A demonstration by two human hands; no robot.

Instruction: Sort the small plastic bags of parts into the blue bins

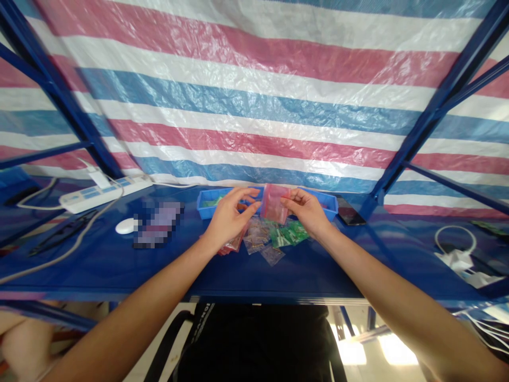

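Note:
Between thumb and fingers, my right hand (306,208) pinches the edge of a pink, see-through zip bag (274,204), raised above the blue table. Just left of the bag, my left hand (236,209) has its thumb and fingers apart, with nothing visible between them. Under the hands lie clear small bags (256,236) with small pieces inside, green bags (290,233), and a stack of reddish bags (233,245) partly covered by my left hand. Behind the hands stand a left blue bin (204,211) with something green in it and a right blue bin (332,207).
A dark phone (350,210) lies right of the bins. Leftward are a white oval object (126,226), a blurred-out item (159,225) and a white power strip (105,194) with cables. A white charger (457,260) sits far right. Striped sheeting (254,95) hangs behind the table.

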